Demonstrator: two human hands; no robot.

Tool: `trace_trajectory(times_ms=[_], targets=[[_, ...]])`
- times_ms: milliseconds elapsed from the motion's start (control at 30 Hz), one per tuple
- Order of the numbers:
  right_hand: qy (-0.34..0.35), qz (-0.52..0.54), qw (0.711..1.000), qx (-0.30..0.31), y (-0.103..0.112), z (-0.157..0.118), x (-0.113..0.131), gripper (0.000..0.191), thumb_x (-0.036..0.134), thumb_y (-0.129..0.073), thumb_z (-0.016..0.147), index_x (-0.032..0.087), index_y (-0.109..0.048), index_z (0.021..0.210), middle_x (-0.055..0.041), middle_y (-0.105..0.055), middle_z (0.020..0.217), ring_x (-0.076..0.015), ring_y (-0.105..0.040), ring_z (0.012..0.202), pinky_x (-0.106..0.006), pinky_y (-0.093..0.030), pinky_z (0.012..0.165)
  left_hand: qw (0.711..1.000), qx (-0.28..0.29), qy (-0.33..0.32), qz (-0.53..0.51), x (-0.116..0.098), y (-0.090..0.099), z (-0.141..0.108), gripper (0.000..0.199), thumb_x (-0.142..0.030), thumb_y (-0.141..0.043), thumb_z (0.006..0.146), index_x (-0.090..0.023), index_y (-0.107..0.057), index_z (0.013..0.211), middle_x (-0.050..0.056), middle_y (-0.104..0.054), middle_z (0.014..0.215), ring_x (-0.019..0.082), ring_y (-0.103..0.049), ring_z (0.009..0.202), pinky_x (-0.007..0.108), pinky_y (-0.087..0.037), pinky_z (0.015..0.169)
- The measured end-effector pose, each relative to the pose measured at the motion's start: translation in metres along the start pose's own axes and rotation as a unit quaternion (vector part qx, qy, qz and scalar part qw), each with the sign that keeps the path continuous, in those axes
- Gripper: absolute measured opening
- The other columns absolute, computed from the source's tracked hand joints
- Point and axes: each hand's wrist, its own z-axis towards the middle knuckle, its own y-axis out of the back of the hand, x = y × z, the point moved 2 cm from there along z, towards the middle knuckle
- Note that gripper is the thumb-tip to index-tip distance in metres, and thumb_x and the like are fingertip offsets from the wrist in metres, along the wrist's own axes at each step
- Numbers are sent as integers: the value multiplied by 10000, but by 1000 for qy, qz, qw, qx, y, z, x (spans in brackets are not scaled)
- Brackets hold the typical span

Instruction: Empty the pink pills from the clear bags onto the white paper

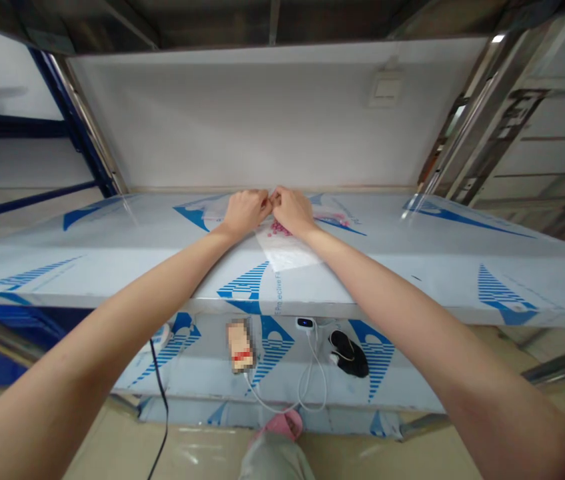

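My left hand (245,212) and my right hand (292,211) meet near the far edge of the steel table (112,247), their fingertips pinching together. A transparent plastic bag (287,248) lies flat under and in front of them, and its upper edge seems to be held between my fingers. Small pink items (280,229) are bunched inside the bag just below my right palm. Part of the bag is hidden by my hands.
Blue-printed protective film covers the table. A white wall panel (242,120) rises behind it. Below, a shelf holds a pixelated object (239,345), a small device (305,323) with white cable, and a black item (348,355). Metal uprights (482,113) stand to the right.
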Motion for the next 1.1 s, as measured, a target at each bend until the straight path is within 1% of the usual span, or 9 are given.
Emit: trace_trajectory(times_ms=[167, 300, 467, 600, 700, 767, 867, 967, 1100], targets=[[1, -17, 1000, 0, 0, 0, 1, 298, 228, -386, 950, 191, -667, 1041, -113, -713, 995, -279, -644, 959, -348, -447, 790, 1000, -7, -7, -12, 0, -2, 0, 333, -288, -395, 942, -134, -688, 905, 150, -707, 876, 240, -652, 817, 308, -411, 694], [-2, -11, 1000, -10, -1, 0, 0, 269, 231, -413, 951, 185, -666, 1030, -114, -712, 968, -278, -643, 942, -343, -444, 791, 1000, 2, -3, -28, 1, -2, 1, 310, -272, -409, 924, -131, -681, 879, 152, -696, 871, 244, -640, 815, 317, -409, 715], [-16, 35, 999, -25, 3, 2, -8, 249, 174, -417, 952, 174, -661, 1002, -93, -713, 902, -254, -647, 913, -339, -454, 819, 997, -44, 43, -53, 11, 4, 2, 279, -226, -411, 896, -126, -672, 897, 139, -694, 907, 237, -624, 860, 319, -407, 772], [-7, 98, 995, -27, 4, 1, -13, 210, 159, -451, 928, 181, -656, 966, -42, -707, 800, -213, -656, 862, -310, -464, 820, 997, -46, 26, -49, 15, 9, 0, 294, -245, -399, 910, -130, -670, 903, 132, -697, 901, 231, -624, 858, 313, -403, 777], [-9, 121, 992, -36, 4, 0, -15, 166, 197, -496, 913, 191, -655, 962, -26, -712, 807, -197, -665, 838, -299, -467, 813, 999, -41, 14, -33, 13, 10, -1, 300, -256, -400, 913, -133, -674, 901, 130, -699, 873, 229, -629, 830, 306, -404, 755], [-2, 126, 991, -35, 3, 0, -16, 152, 219, -537, 895, 202, -653, 991, -17, -719, 841, -198, -669, 847, -305, -467, 825, 999, -30, -12, -25, 9, 9, -1, 305, -269, -404, 918, -132, -676, 911, 128, -699, 859, 227, -632, 807, 302, -404, 738], [4, 147, 989, -27, 1, 2, -20, 232, 232, -581, 874, 216, -637, 1099, -4, -725, 890, -197, -676, 854, -320, -472, 847, 998, -13, -61, -25, 5, 5, -2, 325, -289, -394, 934, -122, -673, 938, 122, -692, 834, 225, -632, 784, 301, -404, 725], [0, 185, 983, -14, -4, 7, -26, 329, 212, -589, 869, 223, -619, 1196, 5, -722, 882, -181, -685, 775, -328, -491, 843, 996, -6, -85, -38, 4, 3, -3, 349, -309, -373, 960, -120, -666, 956, 113, -683, 830, 222, -629, 791, 302, -408, 735], [-2, 236, 972, -9, -11, 14, -36, 371, 127, -530, 852, 203, -655, 1193, -13, -706, 872, -163, -688, 722, -305, -525, 797, 993, 4, -91, -75, 6, 3, -2, 377, -400, -383, 990, -131, -647, 1003, 108, -676, 878, 225, -625, 866, 315, -424, 819]])
